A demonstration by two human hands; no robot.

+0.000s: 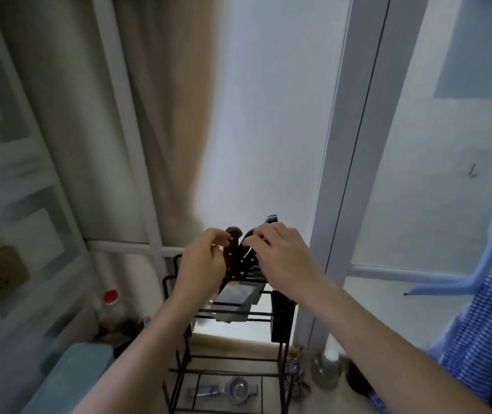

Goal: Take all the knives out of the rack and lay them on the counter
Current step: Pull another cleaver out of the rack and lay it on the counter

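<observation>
Brown knife handle (232,249) between hands

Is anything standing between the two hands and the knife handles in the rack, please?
Nothing visible does. The left hand is already at the brown-handled knife, and the right hand is on the dark-handled knives beside it, all standing in the black wire rack.

Both bare forearms are extended forward and upward, converging toward the middle of the view. The left hand (201,262) is held with fingers curled and thumb brought close to the fingertips, a loose pinch. The right hand (283,255) is raised just beside it, knuckles up, fingers bent downward.
</observation>
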